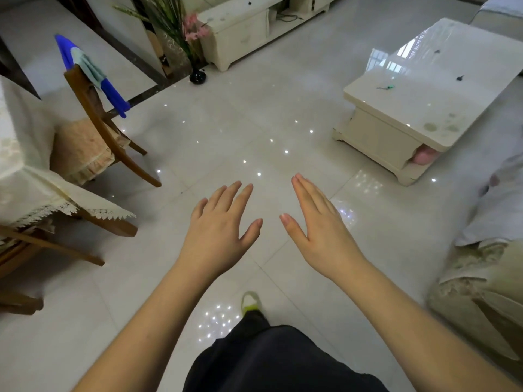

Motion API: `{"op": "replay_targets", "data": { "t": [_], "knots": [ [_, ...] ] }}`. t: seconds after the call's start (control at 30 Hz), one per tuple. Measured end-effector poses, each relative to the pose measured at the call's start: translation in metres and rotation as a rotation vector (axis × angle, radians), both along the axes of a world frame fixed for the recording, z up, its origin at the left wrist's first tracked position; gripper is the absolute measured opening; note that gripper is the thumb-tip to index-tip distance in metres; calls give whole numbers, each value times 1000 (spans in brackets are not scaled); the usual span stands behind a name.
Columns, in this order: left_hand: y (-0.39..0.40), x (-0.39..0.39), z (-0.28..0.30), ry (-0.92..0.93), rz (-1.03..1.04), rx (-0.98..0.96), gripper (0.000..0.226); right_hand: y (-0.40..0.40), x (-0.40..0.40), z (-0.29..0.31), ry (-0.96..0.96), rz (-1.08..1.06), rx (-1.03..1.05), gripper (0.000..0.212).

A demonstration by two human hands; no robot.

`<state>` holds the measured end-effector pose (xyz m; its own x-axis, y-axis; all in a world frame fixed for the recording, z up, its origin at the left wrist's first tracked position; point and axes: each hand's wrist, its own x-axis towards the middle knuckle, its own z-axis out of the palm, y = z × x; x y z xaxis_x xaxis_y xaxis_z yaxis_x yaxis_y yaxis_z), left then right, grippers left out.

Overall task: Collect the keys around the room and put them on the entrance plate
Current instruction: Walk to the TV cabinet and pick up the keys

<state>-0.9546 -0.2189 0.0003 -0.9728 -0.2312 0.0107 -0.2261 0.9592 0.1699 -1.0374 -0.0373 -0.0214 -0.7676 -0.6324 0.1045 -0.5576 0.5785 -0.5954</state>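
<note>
Glossy white coffee table has what look like keys: one green-tagged, two dark. My left hand and right hand are flat open, holding nothing. Still collecting; next I walk over. No entrance plate in view.

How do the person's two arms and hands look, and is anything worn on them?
Both forearms are bare, with no sleeves in view. The left hand and the right hand wear no gloves, rings, watch or bracelet. The fingernails are short and unpainted.

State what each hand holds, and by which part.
Nothing is held: the left hand and right hand are both empty, fingers straight, above the floor.
</note>
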Motion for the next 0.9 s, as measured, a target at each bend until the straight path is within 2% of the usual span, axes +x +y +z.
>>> {"op": "replay_targets", "data": {
  "t": [0.27, 0.4, 0.5, 0.77, 0.9],
  "knots": [
    [-80, -118, -18, 49, 5, 34, 67, -85, -125, -9, 31, 8, 26, 67],
    [-126, -179, -16, 74, 22, 114, 71, -137, -184, -4, 95, 25, 94, 65],
    [-160, -232, -10, 71, -25, 101, 71, -171, -230, 5, 138, 1, 94, 64],
    [-212, -362, -3, 66, -99, 78, 61, -216, -350, 7, 174, -60, 160, 67],
    [-224, -445, -11, 78, -94, 51, 64, -229, -429, 0, 197, -82, 150, 66]
  ]
}}
